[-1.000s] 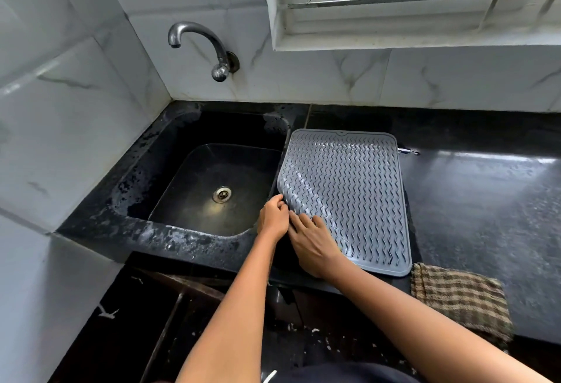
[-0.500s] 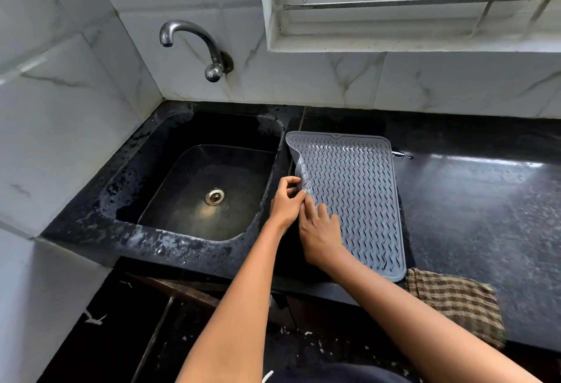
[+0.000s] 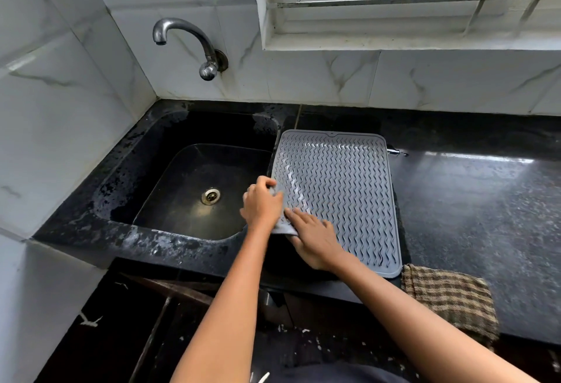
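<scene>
A grey silicone drying mat with wavy ridges lies on the black counter just right of the sink. Its near left corner is lifted and folded inward. My left hand grips that raised left edge, fingers curled round it. My right hand lies on the mat's near left part with fingers stretched out, pressing the folded edge down.
A black sink with a metal drain sits left of the mat, under a steel tap on the tiled wall. A checked brown cloth lies at the counter's front edge, right of the mat. Black countertop stretches right.
The mat's left edge has been lifted and rolled inward. My left hand has shifted along that edge while gripping it, and my right hand stays pressed beside it.
</scene>
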Demonstrator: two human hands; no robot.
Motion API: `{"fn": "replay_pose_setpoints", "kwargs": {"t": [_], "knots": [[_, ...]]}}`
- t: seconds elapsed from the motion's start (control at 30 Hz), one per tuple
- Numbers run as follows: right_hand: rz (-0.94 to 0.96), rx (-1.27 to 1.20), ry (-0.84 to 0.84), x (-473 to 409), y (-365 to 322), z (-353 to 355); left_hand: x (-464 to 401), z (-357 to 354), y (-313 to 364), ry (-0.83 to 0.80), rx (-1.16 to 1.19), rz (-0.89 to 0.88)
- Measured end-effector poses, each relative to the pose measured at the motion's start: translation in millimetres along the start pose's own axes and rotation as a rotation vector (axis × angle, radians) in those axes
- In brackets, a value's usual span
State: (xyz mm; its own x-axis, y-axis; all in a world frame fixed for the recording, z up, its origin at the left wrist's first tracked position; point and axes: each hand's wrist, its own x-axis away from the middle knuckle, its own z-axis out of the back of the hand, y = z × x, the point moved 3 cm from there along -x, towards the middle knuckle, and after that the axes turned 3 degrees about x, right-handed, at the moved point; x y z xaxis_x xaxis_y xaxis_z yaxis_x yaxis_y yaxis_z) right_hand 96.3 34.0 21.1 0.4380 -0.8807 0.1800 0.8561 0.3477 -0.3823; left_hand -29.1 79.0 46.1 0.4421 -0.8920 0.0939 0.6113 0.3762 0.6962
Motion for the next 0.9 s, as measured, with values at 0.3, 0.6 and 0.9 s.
{"fn": "replay_pose_setpoints", "kwargs": {"t": [0.3,0.6,0.9], "knots": [[0.023,0.219,-0.328,-1.5,-6.9,-31.3,24.8,8.7,-42.0,-0.102,-0.485,0.038],[0.001,-0.422,-0.248,1.9,17.3,17.2,49.6,-14.1,-13.5,0.080,-0.316,-0.098],[-0.054,-0.298,-0.359,13.9,80.7,57.5,98.9,-57.3,18.6,0.005,-0.250,-0.166]]}}
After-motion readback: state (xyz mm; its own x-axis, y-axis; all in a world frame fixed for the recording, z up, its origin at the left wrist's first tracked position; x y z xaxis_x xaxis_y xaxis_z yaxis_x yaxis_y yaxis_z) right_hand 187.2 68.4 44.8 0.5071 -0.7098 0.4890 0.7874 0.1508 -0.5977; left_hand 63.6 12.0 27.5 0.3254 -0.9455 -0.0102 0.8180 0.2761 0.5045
